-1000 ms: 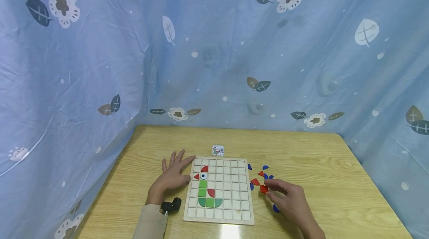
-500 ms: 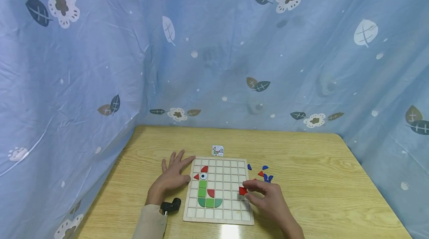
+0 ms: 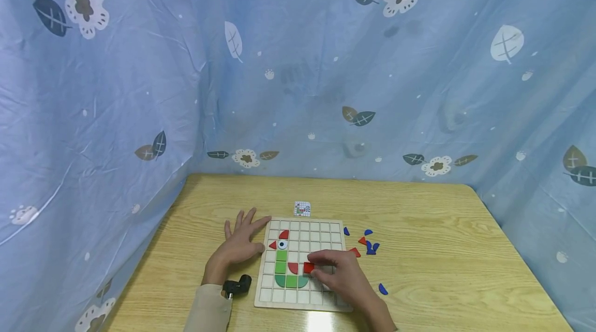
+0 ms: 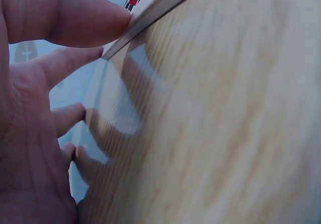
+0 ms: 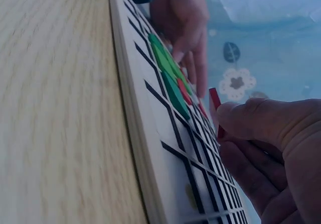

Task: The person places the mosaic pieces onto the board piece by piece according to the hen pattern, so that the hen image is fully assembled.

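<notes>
Across the pale wooden surface lies a gridded board, which might slide or twist if pressed unevenly from one side. At its left edge the left hand has its fingers spread, the grip released; thumb and forefinger appear to touch the board, and a firm push there could shift the whole layout. Over the board, the right forearm leads to the right hand, whose grip pinches a red square. That square looks raised above the cells, right of the red quarter-circle and just beyond the dark green quarter-circle; let go at a tilt, it might settle across a cell border, or, carried too far left, nudge the red neighbour. Near the forearm, a blue half-circle could be swept aside by a low withdrawal.
</notes>
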`<state>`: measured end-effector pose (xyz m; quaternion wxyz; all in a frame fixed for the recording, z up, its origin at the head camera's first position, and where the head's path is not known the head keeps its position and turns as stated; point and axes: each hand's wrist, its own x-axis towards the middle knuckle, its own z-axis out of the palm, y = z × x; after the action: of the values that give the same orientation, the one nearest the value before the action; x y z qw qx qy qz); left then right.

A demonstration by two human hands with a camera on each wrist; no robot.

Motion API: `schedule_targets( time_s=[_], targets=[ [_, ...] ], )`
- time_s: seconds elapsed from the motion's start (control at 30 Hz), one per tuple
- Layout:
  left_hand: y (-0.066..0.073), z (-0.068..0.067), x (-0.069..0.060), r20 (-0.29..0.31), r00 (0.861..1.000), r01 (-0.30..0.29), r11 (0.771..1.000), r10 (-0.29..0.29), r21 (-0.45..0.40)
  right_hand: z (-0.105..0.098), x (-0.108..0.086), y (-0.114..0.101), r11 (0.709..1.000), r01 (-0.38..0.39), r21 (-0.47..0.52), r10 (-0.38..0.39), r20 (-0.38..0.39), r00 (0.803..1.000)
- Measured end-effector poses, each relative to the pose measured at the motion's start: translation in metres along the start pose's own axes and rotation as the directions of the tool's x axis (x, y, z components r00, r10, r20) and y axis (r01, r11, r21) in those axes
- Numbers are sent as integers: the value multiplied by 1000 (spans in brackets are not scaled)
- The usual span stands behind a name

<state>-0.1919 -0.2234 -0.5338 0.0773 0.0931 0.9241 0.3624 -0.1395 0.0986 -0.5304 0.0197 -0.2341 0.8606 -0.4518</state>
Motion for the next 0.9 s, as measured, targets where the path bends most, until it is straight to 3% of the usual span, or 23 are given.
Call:
schedule_targets(
  time_s=[0.43, 0.9],
  targets=[
    [0, 0, 0, -3, 1000, -3, 1000, 3, -2, 15, 10, -3, 981, 106, -163, -103, 26, 994],
    [1, 0, 1, -5, 1000, -2, 1000, 2, -3, 18, 10, -1, 978, 149, -146, -151, -1, 989]
  ],
)
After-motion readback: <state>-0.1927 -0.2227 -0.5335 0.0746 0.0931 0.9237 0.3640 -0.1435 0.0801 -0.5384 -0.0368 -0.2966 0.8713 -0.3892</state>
